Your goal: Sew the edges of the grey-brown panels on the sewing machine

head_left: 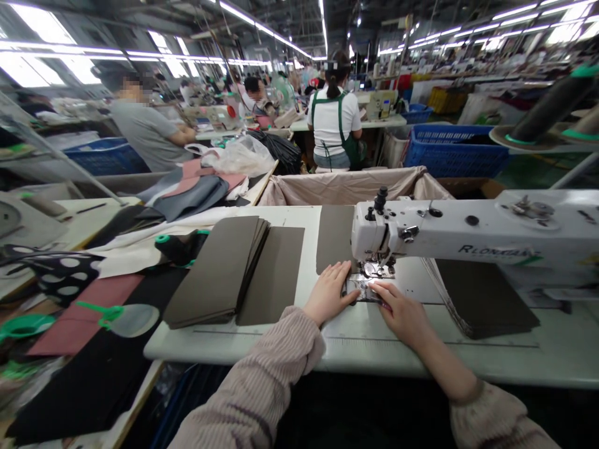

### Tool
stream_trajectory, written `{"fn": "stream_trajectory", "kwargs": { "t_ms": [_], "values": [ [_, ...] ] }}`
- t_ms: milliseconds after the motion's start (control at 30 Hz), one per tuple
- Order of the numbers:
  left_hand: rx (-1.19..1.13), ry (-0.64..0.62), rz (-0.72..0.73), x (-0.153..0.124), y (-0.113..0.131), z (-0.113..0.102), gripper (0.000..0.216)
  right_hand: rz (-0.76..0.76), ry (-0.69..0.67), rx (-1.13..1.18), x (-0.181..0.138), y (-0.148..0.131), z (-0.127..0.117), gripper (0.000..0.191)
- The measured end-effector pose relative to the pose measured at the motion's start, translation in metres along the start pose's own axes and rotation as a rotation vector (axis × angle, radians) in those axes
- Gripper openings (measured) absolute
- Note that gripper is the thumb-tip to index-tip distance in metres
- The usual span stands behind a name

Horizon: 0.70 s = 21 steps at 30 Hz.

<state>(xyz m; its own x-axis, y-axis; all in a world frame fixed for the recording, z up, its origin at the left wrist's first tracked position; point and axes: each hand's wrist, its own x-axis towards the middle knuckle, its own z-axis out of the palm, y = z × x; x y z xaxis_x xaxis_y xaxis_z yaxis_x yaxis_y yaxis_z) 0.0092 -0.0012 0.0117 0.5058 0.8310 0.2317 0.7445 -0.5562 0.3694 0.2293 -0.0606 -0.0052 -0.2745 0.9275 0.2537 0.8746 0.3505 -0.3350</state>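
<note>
My left hand [331,290] lies flat on the sewing machine's bed, left of the needle area, fingers stretched out and thumb pointing right. Its fingertips touch the near edge of a grey-brown panel [334,234], which runs partly behind the machine head. My right hand [405,315] rests at the right of the shiny needle plate [362,290], its index finger extended toward the plate and the other fingers slightly bent. I see nothing held in it. Just beyond both hands is the presser foot [374,269] of the white sewing machine [430,231].
Stacked grey-brown panels [215,274] lie left, beside a flat panel [276,274]. Another panel stack [486,299] sits right, under the machine arm. A black thread cone [180,248] lies at the far left. Beyond the table are a cloth-lined bin [346,186] and a co-worker [334,118].
</note>
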Motion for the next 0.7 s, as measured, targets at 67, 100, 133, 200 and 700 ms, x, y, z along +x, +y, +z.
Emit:
{"fn": "stream_trajectory", "kwargs": {
  "t_ms": [67, 100, 133, 200, 700],
  "values": [
    [0.005, 0.012, -0.057, -0.017, 0.015, -0.005, 0.071, 0.015, 0.023, 0.033, -0.001, 0.001, -0.002, 0.046],
    [0.008, 0.004, -0.065, -0.031, 0.023, -0.005, 0.078, 0.019, 0.035, 0.051, -0.001, 0.002, -0.003, 0.045],
    [0.015, -0.014, -0.056, -0.047, 0.031, -0.004, 0.086, 0.02, 0.046, 0.067, -0.001, 0.002, -0.004, 0.044],
    [0.043, -0.087, 0.021, -0.086, 0.045, -0.002, 0.104, 0.008, 0.047, 0.087, -0.002, 0.002, -0.008, 0.043],
    [-0.145, -0.467, 0.305, -0.143, 0.028, -0.197, 0.055, -0.026, -0.24, 0.025, -0.1, -0.045, -0.032, 0.049]
  ]
}}
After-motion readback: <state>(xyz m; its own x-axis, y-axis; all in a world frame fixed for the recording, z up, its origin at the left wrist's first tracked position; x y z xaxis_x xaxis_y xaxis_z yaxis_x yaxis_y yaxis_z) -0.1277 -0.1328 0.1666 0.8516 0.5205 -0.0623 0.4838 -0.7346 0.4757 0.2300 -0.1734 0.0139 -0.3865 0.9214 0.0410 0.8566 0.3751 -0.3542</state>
